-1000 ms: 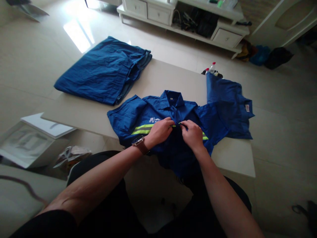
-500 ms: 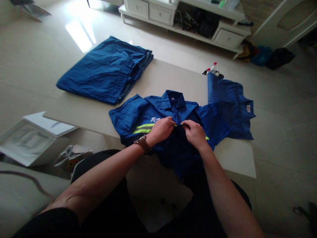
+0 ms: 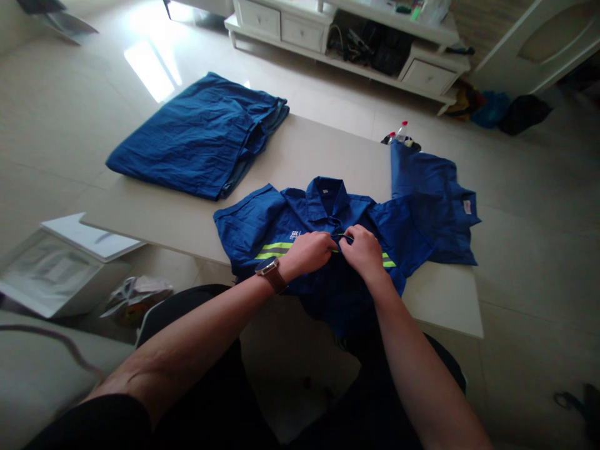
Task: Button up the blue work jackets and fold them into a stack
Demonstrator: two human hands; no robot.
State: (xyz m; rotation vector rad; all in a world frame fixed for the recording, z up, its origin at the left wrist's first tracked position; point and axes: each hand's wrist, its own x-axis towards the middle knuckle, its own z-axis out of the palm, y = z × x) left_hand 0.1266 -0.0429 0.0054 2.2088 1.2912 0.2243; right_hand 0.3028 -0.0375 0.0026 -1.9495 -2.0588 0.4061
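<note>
A blue work shirt (image 3: 262, 219) with yellow-green and grey reflective stripes lies on the near side of the white table (image 3: 337, 144). Its collar points away from me, and its lower part hangs over the edge toward my lap. My left hand (image 3: 312, 253), with a watch on the wrist, is closed on the front placket at stripe height. Right beside it, my right hand (image 3: 363, 250) pinches the other side of the placket. The fingers nearly meet, and any button between them is hidden.
A folded blue garment (image 3: 197, 137) lies at the table's far left. Another blue shirt (image 3: 431, 206) lies at the right end, under the work shirt's sleeve. Bottles with red caps (image 3: 402, 131) stand behind it. A white cabinet (image 3: 300, 28) lines the back; a white box (image 3: 51, 269) sits left.
My hands have drawn closer together at the placket, the right one shifting slightly left. The shirt front has shifted a little, and more of the right stripe shows.
</note>
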